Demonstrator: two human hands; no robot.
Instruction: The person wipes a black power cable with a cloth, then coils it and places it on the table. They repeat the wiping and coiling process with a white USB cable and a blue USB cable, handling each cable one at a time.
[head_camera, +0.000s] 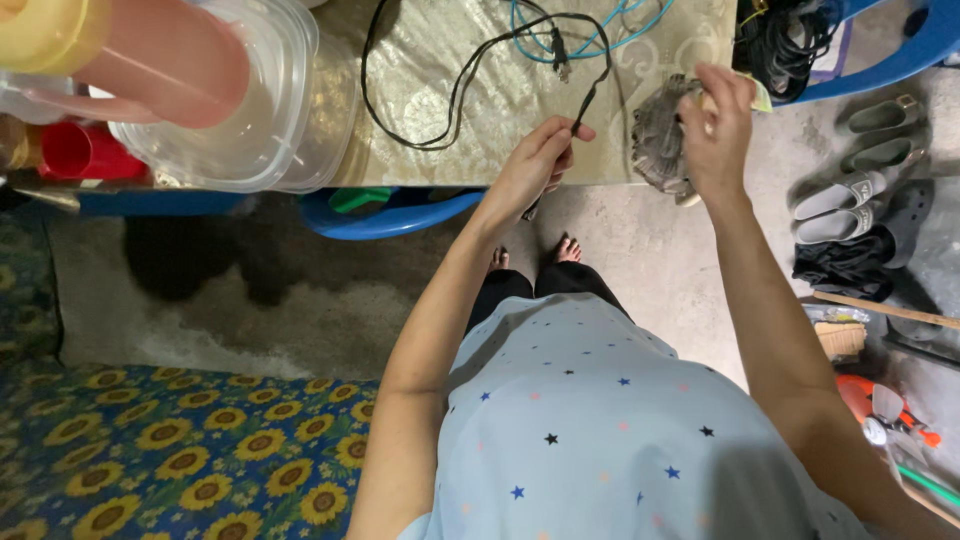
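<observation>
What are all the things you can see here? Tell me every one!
black cable: one, black, looped on the table, one end pinched by the left hand
blue cable: one, blue, at the table's far edge
table: one, pale patterned top
grey bundle: one, grey-brown, at the table edge against the right hand
clear tubs: stacked, see-through, left on the table
pink cup: one, top left
red cup: one, far left
sandals: several, grey-green, on the floor right
sunflower mat: one, blue with yellow flowers, bottom left
blue chair: one, top right
left hand: pinching the black cable
right hand: on the grey bundle
</observation>
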